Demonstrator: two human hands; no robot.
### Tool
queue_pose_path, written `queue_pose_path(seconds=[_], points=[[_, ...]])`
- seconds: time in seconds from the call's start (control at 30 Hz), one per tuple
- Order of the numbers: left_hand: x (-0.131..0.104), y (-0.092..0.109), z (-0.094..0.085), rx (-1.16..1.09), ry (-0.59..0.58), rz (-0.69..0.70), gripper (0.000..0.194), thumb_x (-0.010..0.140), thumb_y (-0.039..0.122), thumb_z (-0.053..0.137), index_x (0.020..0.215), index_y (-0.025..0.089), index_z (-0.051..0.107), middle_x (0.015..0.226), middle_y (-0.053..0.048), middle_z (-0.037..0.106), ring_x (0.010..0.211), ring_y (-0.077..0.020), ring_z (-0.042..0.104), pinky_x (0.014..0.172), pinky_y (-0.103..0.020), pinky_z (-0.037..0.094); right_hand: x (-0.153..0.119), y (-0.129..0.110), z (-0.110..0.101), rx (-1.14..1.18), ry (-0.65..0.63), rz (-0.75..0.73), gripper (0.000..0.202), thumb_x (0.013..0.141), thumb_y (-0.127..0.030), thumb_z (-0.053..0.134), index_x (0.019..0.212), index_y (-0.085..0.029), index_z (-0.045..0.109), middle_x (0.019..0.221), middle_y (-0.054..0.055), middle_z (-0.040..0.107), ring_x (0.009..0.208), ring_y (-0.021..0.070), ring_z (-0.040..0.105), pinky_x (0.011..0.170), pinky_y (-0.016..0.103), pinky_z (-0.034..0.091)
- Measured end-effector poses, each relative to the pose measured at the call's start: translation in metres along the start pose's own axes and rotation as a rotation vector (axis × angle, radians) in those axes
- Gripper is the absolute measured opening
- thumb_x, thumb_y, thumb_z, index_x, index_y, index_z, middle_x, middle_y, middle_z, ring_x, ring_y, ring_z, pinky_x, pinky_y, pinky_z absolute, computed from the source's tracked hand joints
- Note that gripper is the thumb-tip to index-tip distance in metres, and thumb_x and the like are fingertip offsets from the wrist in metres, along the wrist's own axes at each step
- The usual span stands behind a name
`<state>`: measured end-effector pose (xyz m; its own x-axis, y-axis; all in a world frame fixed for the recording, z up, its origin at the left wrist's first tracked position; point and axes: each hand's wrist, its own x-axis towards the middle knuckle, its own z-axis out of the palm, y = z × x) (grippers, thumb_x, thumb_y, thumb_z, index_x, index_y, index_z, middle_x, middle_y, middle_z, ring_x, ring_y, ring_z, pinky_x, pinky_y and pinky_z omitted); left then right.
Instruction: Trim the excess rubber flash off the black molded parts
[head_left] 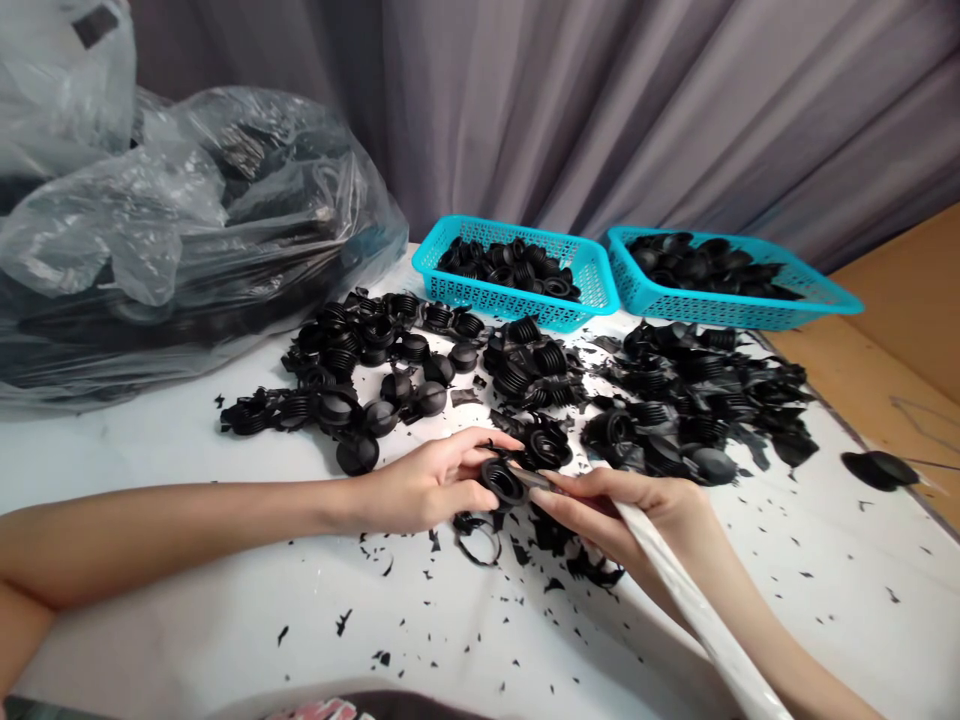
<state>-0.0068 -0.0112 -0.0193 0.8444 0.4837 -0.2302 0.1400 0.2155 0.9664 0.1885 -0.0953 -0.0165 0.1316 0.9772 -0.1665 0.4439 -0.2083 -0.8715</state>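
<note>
At the middle of the white table, my left hand grips a black ribbed rubber part between thumb and fingers, its round opening facing up. My right hand is closed around a long tool with a white wrapped handle. The tool's metal tip meets the right edge of the rubber part. Just behind the fingers lies another black ribbed part. A thin black ring and dark scraps rest on the table below my hands.
Piles of black rubber parts spread behind my hands. Two blue baskets hold more parts. A large clear plastic bag of dark items stands at the left. One black part lies at the right edge; a grey curtain hangs behind.
</note>
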Motion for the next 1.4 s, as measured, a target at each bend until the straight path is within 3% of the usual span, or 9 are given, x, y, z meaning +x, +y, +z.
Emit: queue_pose_path(seconds=[0.23,0.4,0.67,1.23,1.4], points=[[0.0002,0.0003,-0.0021,-0.005,-0.012,-0.007,0.045,0.076,0.02,0.053,0.12,0.02,0.042,0.101,-0.004,0.057,0.086,-0.0154,0.05,0.079,-0.03,0.036,0.0005,0.0007,0.0007,-0.007,-0.011,-0.019,0.025,0.071,-0.043,0.068,0.075,-0.019,0.076,0.058,0.002,0.06,0.047,0.0125,0.043,0.042,0.026,0.035],[-0.0008,-0.0002,-0.0032,-0.005,-0.045,0.001,0.045,0.078,0.021,0.05,0.122,0.021,0.039,0.109,-0.006,0.057,0.096,-0.0177,0.05,0.086,-0.033,0.035,0.0004,0.0005,0.0008,0.015,-0.022,-0.011,0.026,0.072,-0.043,0.068,0.076,-0.018,0.076,0.063,0.004,0.064,0.05,0.0134,0.046,0.044,0.026,0.037],[-0.0004,0.0009,-0.0028,-0.053,-0.054,0.0,0.047,0.075,0.023,0.048,0.121,0.018,0.039,0.106,-0.006,0.057,0.099,-0.0188,0.051,0.087,-0.034,0.036,0.0012,0.0021,0.0024,0.048,-0.029,-0.01,0.025,0.071,-0.042,0.069,0.077,-0.019,0.076,0.058,0.001,0.057,0.049,0.0118,0.039,0.045,0.026,0.031],[0.0008,-0.0016,-0.0058,-0.031,-0.065,-0.049,0.054,0.072,0.025,0.048,0.125,0.02,0.041,0.102,-0.005,0.058,0.098,-0.0213,0.051,0.084,-0.035,0.035,0.0021,-0.0016,0.0026,0.064,-0.015,-0.073,0.022,0.07,-0.04,0.071,0.074,-0.02,0.077,0.055,0.001,0.057,0.047,0.011,0.041,0.042,0.025,0.032],[0.0025,-0.0056,-0.0072,-0.112,-0.094,-0.022,0.052,0.07,0.023,0.049,0.122,0.019,0.043,0.103,-0.005,0.058,0.093,-0.0203,0.053,0.082,-0.034,0.035,0.001,-0.0039,0.0033,0.077,-0.02,-0.049,0.021,0.071,-0.04,0.069,0.071,-0.021,0.077,0.051,-0.001,0.053,0.045,0.0101,0.038,0.04,0.024,0.03]])
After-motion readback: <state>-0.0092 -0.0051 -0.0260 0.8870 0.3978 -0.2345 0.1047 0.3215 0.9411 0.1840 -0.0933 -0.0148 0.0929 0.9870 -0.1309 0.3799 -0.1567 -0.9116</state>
